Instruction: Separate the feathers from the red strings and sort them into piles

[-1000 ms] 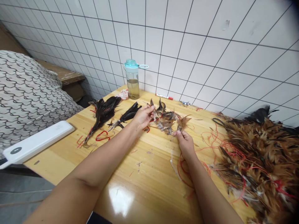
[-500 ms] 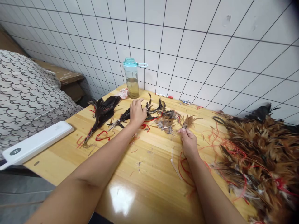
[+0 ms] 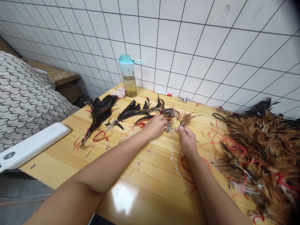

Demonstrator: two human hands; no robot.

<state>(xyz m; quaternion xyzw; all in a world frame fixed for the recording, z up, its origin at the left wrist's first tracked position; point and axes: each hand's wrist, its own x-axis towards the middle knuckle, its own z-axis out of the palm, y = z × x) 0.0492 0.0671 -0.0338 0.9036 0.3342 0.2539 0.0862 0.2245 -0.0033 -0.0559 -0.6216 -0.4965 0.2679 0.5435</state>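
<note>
My right hand (image 3: 188,139) pinches a small bunch of brown feathers (image 3: 186,119) by its quill end, tips fanned upward. My left hand (image 3: 154,126) is bent down at a small pile of brown and grey feathers (image 3: 170,120), its fingers drawn together. What lies between those fingertips is hidden. Left of it, a bunch of black feathers (image 3: 131,111) rests on the table, with a larger black bunch (image 3: 100,111) beyond. Curved dark feathers (image 3: 159,103) lie just behind my left hand, and red string (image 3: 141,124) lies beside it.
A large heap of brown feathers (image 3: 262,150) covers the table's right side, with tangled red string (image 3: 225,142) beside it. Near the tiled wall stand a bottle (image 3: 129,81) and a marker (image 3: 162,93). A white elongated device (image 3: 35,143) juts over the left edge.
My left hand set a dark feather down among the dark ones, then moved right to the brown and grey pile. My right hand keeps its brown bunch in nearly the same place.
</note>
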